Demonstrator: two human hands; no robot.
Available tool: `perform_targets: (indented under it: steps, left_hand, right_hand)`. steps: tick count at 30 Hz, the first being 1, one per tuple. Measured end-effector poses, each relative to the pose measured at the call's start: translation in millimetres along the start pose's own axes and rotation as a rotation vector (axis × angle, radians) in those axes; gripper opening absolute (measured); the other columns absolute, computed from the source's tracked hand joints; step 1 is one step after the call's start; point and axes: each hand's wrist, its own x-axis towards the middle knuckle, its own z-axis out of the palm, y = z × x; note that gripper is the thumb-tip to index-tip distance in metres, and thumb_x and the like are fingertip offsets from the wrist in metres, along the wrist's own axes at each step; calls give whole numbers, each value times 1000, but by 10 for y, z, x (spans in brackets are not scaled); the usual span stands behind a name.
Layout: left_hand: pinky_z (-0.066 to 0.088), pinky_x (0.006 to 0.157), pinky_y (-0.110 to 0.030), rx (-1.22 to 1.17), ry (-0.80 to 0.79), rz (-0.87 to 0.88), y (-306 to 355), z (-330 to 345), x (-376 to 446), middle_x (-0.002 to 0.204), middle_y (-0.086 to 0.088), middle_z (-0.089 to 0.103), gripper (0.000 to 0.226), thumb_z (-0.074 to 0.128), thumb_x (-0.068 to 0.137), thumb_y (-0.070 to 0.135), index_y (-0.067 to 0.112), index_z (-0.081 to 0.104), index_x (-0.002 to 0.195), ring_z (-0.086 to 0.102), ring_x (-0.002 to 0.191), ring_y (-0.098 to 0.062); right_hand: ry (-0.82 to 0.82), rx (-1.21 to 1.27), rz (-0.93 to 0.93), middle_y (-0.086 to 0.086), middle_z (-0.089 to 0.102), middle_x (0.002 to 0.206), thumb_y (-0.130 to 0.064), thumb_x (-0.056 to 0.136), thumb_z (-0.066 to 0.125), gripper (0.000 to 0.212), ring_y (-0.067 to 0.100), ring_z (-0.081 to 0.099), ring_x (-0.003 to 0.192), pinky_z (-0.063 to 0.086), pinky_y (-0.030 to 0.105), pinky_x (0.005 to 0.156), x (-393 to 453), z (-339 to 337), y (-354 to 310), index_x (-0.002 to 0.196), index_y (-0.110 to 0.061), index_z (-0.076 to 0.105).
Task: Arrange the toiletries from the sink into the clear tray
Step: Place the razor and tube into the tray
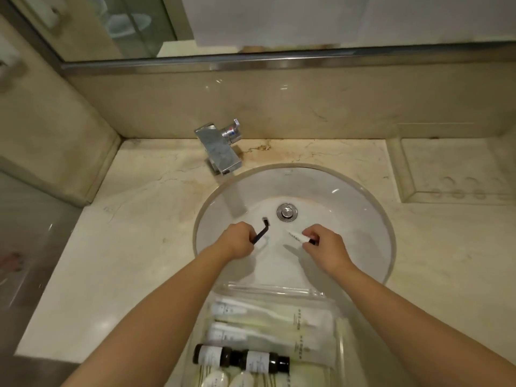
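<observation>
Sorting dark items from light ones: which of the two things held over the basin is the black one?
The razor in the left hand: black, with a bent head. The right hand holds a small white tube.

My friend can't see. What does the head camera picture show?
Over a white sink, the left hand grips a black razor and the right hand pinches a small white tube. Nearer, a clear tray holds packets and two dark bottles.
</observation>
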Motion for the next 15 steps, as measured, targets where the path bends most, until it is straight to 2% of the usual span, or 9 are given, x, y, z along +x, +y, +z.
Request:
perform_targets:
  steps: [4,8,11,15]
  left_hand:
    - [54,83,-36,-114,-22,27,26,-87,-276,103,-14,68,24,52,87,5,9,68,105,67,97,-30]
    - [52,71,-28,-183,-40,74,46,-140,-541,93,-11,68,24,50,88,4,6,67,105,70,85,-24]
    - [48,62,-23,-225,-65,89,42,-160,-714,92,-8,65,22,49,89,4,7,66,104,65,75,-17]
    - [50,66,-26,-264,-102,155,-35,-96,-944,91,-7,62,17,51,89,3,10,63,100,64,72,-16]
  right_hand:
    - [18,31,-41,-2,60,82,-5,82,66,15,15,54,74,41,22,64,-310,-75,-161,92,-15,65]
    - [-7,55,-90,1,59,74,-5,80,66,18,16,51,64,38,12,52,-638,-173,-300,80,-20,57]
    - [-44,56,-110,4,59,75,-7,78,68,22,16,48,62,38,21,54,-907,-227,-360,73,-23,54]
    - [-92,4,-130,2,61,79,-10,76,72,21,15,50,66,42,26,61,-1347,-190,-333,73,-20,54]
